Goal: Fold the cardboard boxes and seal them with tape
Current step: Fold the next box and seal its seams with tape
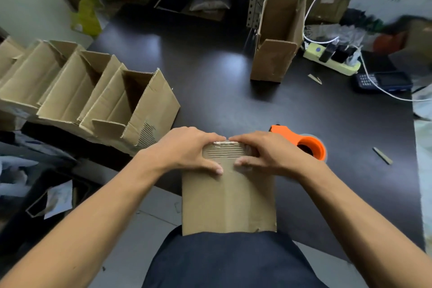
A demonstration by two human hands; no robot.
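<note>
Cardboard box (228, 199) at 6 o'clock, against the torso | left hand (187, 149) and right hand (266, 154) both grasp its taped far end, thumbs on top | orange tape dispenser (301, 141) at 3 o'clock, beside right hand | open boxes (93, 93) at 10 o'clock.

A power strip (332, 59) with plugged chargers and a calculator (383, 82) lie on the dark table (210, 72).

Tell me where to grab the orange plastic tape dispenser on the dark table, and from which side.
Probably take the orange plastic tape dispenser by the narrow handle end that points up and left, behind the right hand. Come from above with that hand, since it lies right beside it. The wide round end holds the roll and looks too bulky to close fingers round. Both hands now press on the brown cardboard box.
</note>
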